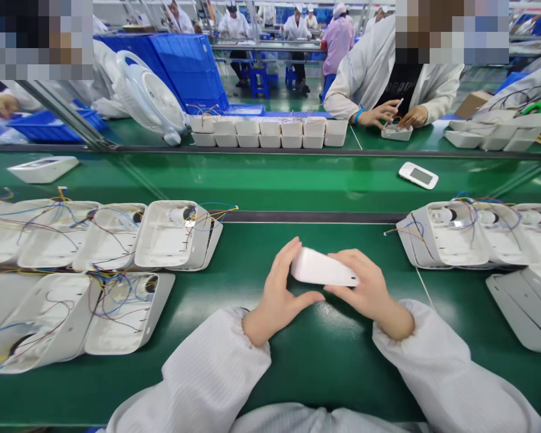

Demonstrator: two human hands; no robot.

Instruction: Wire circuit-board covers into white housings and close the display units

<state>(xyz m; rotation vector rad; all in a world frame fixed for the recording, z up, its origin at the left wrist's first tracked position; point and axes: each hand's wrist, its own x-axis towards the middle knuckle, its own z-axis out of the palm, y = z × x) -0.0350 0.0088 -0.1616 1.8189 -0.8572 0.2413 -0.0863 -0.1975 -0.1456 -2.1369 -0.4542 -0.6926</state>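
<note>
Above the green bench in front of me, a small white plastic housing (322,267) is held level between my two hands. My right hand (365,285) grips its right end, with the fingers on top and the thumb below. My left hand (282,291) rests its fairly straight fingers against the left end, while its thumb reaches out under the near side. The housing's underside and any contents are hidden. To the left, white plastic shells (169,234) with loose coloured wires stand in two rows. More wired shells (455,234) stand to the right.
A white handheld device with a grey screen (419,175) lies on the green belt (270,180) beyond the bench. Another white casing (44,169) lies at its left end. Across the belt stand a white fan (148,96), a row of white shells (259,133) and a co-worker's hands (388,114) handling a part.
</note>
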